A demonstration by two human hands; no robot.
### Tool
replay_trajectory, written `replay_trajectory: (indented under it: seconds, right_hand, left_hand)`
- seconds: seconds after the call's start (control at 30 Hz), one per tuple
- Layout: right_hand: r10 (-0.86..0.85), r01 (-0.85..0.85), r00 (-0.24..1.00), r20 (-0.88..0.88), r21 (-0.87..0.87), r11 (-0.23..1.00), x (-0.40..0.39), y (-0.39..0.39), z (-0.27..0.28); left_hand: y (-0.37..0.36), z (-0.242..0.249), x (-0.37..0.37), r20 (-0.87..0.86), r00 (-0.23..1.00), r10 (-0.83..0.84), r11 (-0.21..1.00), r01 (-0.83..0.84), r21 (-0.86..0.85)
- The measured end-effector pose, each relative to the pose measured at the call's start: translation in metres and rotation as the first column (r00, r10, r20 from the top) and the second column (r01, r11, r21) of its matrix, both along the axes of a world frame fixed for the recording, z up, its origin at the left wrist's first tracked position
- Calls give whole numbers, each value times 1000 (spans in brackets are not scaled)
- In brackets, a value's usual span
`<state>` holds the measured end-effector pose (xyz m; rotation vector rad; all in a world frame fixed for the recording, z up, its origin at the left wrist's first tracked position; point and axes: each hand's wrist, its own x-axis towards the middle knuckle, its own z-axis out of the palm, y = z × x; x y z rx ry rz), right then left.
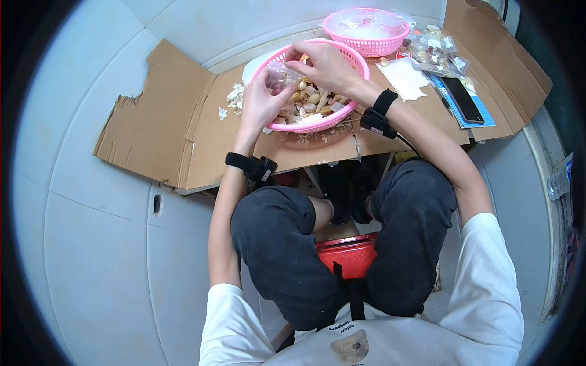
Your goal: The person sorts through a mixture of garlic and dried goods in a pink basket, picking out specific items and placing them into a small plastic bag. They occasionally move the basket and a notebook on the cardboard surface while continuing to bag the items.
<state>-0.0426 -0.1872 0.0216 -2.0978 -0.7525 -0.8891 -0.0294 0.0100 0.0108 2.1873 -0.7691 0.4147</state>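
Observation:
My left hand (pixel 264 102) holds a small clear plastic bag (pixel 282 75) over the left part of a pink plastic basket (pixel 317 126). Something reddish shows through the bag, too small to name. Bent over the same bag from above is my right hand (pixel 322 66), its thumb and fingers pinched at the bag's upper edge. Below both hands the basket holds many pale, yellow and brown dried-looking pieces (pixel 312 99), whose kind I cannot make out. My forearm and hand hide part of the basket's rim.
A second pink basket (pixel 373 47) with clear bags stands at the back. Filled bags (pixel 434 52), a white paper (pixel 404 78), a phone (pixel 462 99) and a blue notebook (pixel 486 116) lie at right. Cardboard (pixel 210 149) covers the surface; white scraps (pixel 235 96) lie left.

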Motion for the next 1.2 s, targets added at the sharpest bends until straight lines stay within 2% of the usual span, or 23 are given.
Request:
replay_trajectory:
  seconds: [0.1, 0.4, 0.53, 0.6, 0.67, 0.7, 0.77, 0.8, 0.83, 0.9, 0.93, 0.97, 1.03, 1.07, 1.1, 1.17, 1.2]
  right_hand:
    - [-10, 10, 1000, 15, -10, 1000, 5, 0, -4]
    - [-19, 19, 1000, 0, -33, 999, 0, 1, -1]
    - [-86, 91, 995, -43, 115, 989, 1, 1, 0]
    - [-121, 129, 991, -53, 170, 977, 9, -3, -6]
    - [-237, 270, 938, -253, 101, 958, 18, -9, -18]
    - [-231, 264, 938, -257, 102, 959, 15, -9, -17]
    - [-140, 143, 906, -399, -23, 989, 3, -9, -11]
    - [-104, 87, 935, -338, -66, 994, 10, -10, -15]
    - [-100, 82, 936, -337, -68, 994, 3, -8, -8]
    - [-56, 6, 894, -445, -112, 994, -12, -4, 1]
    - [-17, -76, 919, -394, -218, 973, 0, -4, -6]
    - [-12, -82, 919, -393, -223, 971, 2, -5, -8]
    - [137, -287, 792, -595, -165, 944, -10, 1, -4]
    - [124, -311, 782, -610, -210, 927, -12, 3, -4]
    - [118, -310, 780, -615, -216, 926, -14, 3, -1]
    - [-94, -131, 861, -500, -396, 909, -19, 5, 4]
    - [-142, -42, 901, -411, -408, 912, -15, 3, -4]
  left_hand:
    - [-2, -4, 3, 34, 999, -6, 999, 8, -52]
    - [-1, -4, 3, 33, 999, -11, 999, 12, -42]
    - [-1, -5, 3, 36, 999, 10, 1000, -9, -29]
    - [-1, -7, 4, 79, 997, -2, 995, 9, -96]
    - [0, -8, 6, 70, 997, 35, 994, -28, -101]
    - [1, -9, 6, 59, 996, 68, 992, -62, -106]
    - [0, -10, 4, 33, 997, 70, 989, -65, -136]
    - [-1, -8, 4, 12, 998, 67, 983, -64, -170]
    - [-2, -8, 4, 13, 997, 72, 983, -69, -172]
    - [-4, -7, 4, 41, 996, 85, 978, -75, -196]
    - [-4, -7, 4, 13, 996, 93, 977, -89, -195]
    - [-5, -7, 4, 13, 995, 100, 975, -95, -201]
    - [-5, -8, 7, 6, 998, 57, 965, -54, -258]
    - [-4, -9, 9, -23, 998, 58, 966, -62, -250]
    - [-4, -11, 10, -27, 998, 56, 964, -62, -257]
    - [-3, -15, 13, -5, 1000, 30, 961, -30, -276]
    - [-3, -13, 13, -10, 1000, 28, 959, -30, -283]
